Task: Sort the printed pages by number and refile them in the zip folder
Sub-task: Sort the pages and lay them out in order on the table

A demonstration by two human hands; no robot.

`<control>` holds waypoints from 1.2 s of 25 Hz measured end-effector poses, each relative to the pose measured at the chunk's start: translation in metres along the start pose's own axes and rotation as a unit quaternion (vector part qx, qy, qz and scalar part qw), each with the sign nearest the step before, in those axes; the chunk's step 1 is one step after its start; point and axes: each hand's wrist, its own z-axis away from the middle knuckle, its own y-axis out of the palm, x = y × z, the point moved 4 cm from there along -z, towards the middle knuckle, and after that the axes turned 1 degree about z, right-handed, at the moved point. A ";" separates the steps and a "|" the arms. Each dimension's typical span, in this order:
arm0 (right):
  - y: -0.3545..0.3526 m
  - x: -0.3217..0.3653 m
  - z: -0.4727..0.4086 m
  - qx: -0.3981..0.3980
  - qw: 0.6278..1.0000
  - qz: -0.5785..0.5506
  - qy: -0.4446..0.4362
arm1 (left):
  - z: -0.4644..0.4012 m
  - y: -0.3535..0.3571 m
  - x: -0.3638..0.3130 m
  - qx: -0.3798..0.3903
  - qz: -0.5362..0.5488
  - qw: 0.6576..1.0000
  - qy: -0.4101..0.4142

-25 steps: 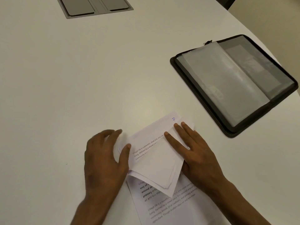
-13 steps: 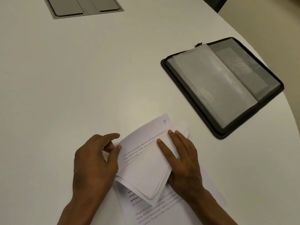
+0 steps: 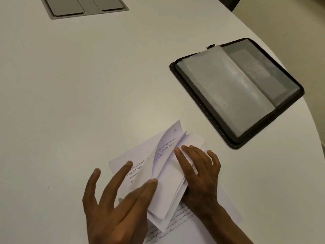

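At the near edge of the table: sorting is under way, and nothing has gone into the folder so far.
Printed pages (image 3: 163, 175): a loose, fanned stack at 6 o'clock on the white table (image 3: 73, 95); several sheets are bent over at the right, one curved sheet stands partly lifted with a handwritten mark near its top corner that may be a 2, and flatter text pages lie beneath and toward the viewer.
Left hand (image 3: 114, 208): spread wide, fingers straight, two fingertips touching the edge of the lifted sheet; it has hold of nothing.
Right hand (image 3: 200, 175): laid flat with fingers nearly straight, pressing the bent-over sheets down at the right of the stack; no curl around any sheet.
Zip folder (image 3: 202, 103): lying open at 2 o'clock, well apart from the pages, its translucent sleeve showing no filed sheet that I can make out.
Done, by my reading: folder unzipped, pages out and being leafed through for their numbers.
Left, by my reading: finish the ordering, square the stack, slide it in, zip shut.
Recessed grey panel (image 3: 84, 7): at 11 o'clock, far from the work.
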 end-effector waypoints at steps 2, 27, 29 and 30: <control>-0.001 0.000 0.000 -0.004 1.000 0.001 -0.008 | 0.006 0.004 -0.002 0.000 0.023 1.000 -0.005; -0.001 -0.021 -0.141 0.290 0.938 -0.003 -0.191 | -0.060 -0.015 0.113 -0.145 0.357 0.786 -0.483; 0.013 -0.025 -0.147 0.321 0.931 -0.007 -0.176 | -0.063 -0.031 0.129 -0.191 0.340 0.793 -0.468; 0.021 -0.026 -0.148 0.331 0.929 -0.009 -0.166 | -0.063 -0.039 0.139 -0.211 0.330 0.796 -0.461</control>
